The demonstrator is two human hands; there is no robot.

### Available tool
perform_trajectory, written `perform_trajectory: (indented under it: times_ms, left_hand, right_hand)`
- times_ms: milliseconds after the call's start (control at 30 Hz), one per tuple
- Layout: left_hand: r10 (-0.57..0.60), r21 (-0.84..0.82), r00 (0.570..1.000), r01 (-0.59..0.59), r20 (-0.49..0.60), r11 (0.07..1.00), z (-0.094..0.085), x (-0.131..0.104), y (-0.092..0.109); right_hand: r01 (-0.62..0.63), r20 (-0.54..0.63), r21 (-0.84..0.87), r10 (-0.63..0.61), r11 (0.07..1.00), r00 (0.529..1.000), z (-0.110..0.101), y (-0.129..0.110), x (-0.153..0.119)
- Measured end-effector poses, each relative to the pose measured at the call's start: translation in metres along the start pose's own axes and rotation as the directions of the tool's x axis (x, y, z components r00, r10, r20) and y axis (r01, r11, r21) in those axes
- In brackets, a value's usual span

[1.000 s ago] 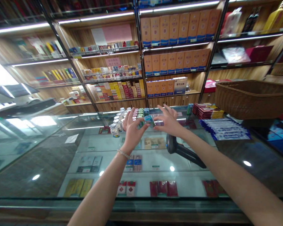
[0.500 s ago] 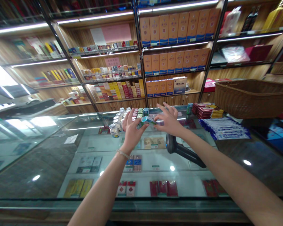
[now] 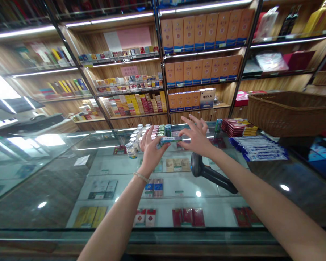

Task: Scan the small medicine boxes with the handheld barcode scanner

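- Small blue-and-white container (image 3: pixel 171 139), held sideways above glass counter (image 3: pixel 125 174)
- Left hand (image 3: pixel 153 149), thumb and fingers gripping its left end
- Right hand (image 3: pixel 197 139), fingertips pinching its right end
- Black scanner (image 3: pixel 213 176), near right forearm

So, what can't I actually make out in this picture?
Head view, fine print on the small package: too small and blurred.
Head view, part of the group of white-lidded jars: behind the left hand.
Head view, right end of the wicker basket: cut off by the picture's edge.
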State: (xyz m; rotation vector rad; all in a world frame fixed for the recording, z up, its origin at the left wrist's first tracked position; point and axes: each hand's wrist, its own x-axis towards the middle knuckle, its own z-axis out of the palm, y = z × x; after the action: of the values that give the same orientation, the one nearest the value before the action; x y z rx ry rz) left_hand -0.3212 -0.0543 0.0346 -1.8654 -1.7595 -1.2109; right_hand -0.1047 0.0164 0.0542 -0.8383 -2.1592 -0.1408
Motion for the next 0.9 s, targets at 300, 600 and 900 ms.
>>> perform_trajectory:
  times_ms: [300,600,900]
  left_hand:
    - [0.022,0.077,1.0,-0.021,-0.01,0.997,-0.007,-0.005,0.007]
    - [0.161,0.17,0.987,-0.161,0.013,0.972,-0.01,-0.008,0.009]
    - [0.136,0.166,0.99,-0.138,0.025,0.976,-0.011,-0.008,0.013]
  right_hand:
    - [0.039,0.015,-0.074,-0.038,0.997,0.999,-0.005,0.003,0.0]
    - [0.121,0.042,-0.158,-0.116,0.98,0.992,-0.006,0.003,-0.001]
    - [0.078,0.011,-0.122,-0.077,0.989,0.997,-0.004,0.007,0.0]
